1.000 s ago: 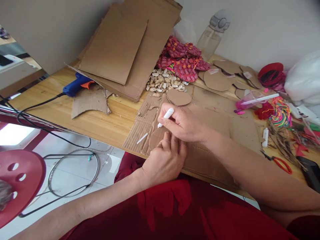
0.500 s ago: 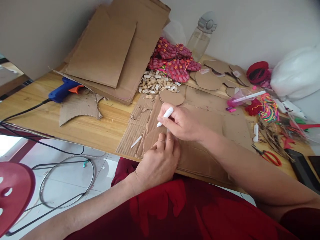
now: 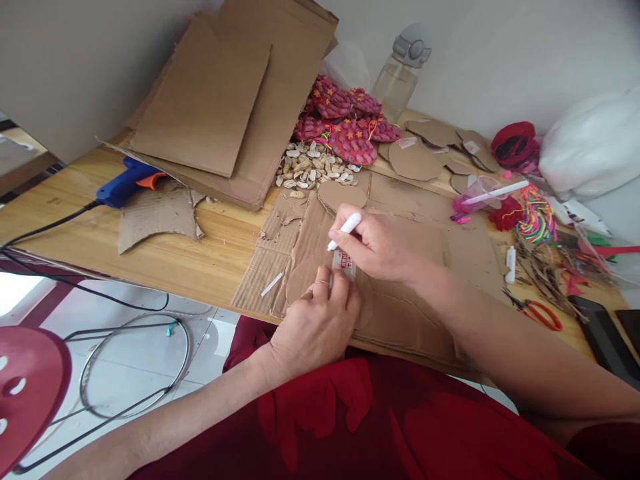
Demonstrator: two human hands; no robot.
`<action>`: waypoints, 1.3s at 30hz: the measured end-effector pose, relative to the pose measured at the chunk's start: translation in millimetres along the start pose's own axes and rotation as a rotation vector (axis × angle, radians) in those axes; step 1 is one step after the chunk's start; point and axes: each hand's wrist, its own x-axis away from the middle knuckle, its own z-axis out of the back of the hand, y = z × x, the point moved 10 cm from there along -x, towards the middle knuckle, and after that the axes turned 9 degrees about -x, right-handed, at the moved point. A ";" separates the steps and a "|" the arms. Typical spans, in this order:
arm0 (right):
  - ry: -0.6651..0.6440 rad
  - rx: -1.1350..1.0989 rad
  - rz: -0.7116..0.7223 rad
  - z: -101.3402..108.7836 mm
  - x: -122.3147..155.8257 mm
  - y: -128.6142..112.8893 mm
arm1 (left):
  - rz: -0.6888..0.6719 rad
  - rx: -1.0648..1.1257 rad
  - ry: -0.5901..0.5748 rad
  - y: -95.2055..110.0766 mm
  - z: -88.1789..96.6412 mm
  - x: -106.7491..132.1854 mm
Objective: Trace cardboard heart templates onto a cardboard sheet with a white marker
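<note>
I've a lane over the wooden tabletop (image 3: 220,257) left of my left hand (image 3: 323,317); cardboard stack (image 3: 200,107) blocks its far end, peanut shells (image 3: 316,165) straight ahead.

Marker (image 3: 345,231): smooth white plastic | oval piece (image 3: 301,279): matt brown cardboard | tabletop (image 3: 225,230): smooth wood, faint sheen | peanut shells (image 3: 320,165), 12 o'clock: rough, matt | perforated seat (image 3: 45,393), 8 o'clock: smooth red plastic

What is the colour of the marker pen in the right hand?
The marker pen is white, seen best in the head view.
</note>
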 end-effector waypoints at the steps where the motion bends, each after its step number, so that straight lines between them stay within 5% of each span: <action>1: 0.017 0.015 -0.029 5.5 2.8 4.3 | -0.003 0.003 -0.009 0.6 -1.3 0.0; 10: 0.033 -0.032 0.007 -2.6 3.5 -3.0 | -0.007 0.023 -0.054 1.0 -4.8 -0.7; 16: 0.085 0.053 -0.061 15.0 10.6 10.3 | 0.000 0.043 -0.083 -0.1 -5.6 0.8; 28: 0.073 0.023 -0.002 3.2 3.3 -2.3 | 0.054 0.093 -0.099 -6.4 -4.6 -0.9; 33: -0.037 -0.022 0.099 -21.9 -6.5 -24.2 | 0.052 0.082 -0.067 -8.0 -0.2 -2.5; 39: -0.253 -0.145 0.183 -62.1 -13.3 -50.8 | -0.019 0.164 -0.231 0.0 -13.5 -3.0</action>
